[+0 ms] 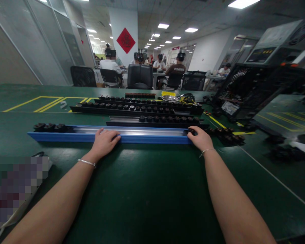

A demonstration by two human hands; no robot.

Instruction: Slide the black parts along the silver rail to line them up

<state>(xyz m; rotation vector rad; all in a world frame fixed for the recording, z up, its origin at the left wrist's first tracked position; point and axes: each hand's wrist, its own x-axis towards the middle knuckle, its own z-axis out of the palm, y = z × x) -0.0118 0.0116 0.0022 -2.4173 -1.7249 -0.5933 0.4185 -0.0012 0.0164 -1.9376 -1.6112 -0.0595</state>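
Observation:
A long blue rail (pixel 152 139) with a shiny metal channel lies crosswise on the green table (pixel 147 189). Several black parts (pixel 49 127) sit in its left end. My left hand (pixel 105 139) rests on the rail's near edge left of its middle, fingers wrapped over the rim. At the right end, my right hand (pixel 200 137) pinches a small black part (pixel 192 131) between thumb and fingers, at the channel's end. More black parts (pixel 228 135) lie in a row just right of that hand.
Behind the blue rail lie several black rails (pixel 122 107) with black parts, a metal dish (pixel 170 98) and cables. An open black computer case (pixel 240 91) stands at the right. A pixelated packet (pixel 17 186) lies front left. People sit beyond the table.

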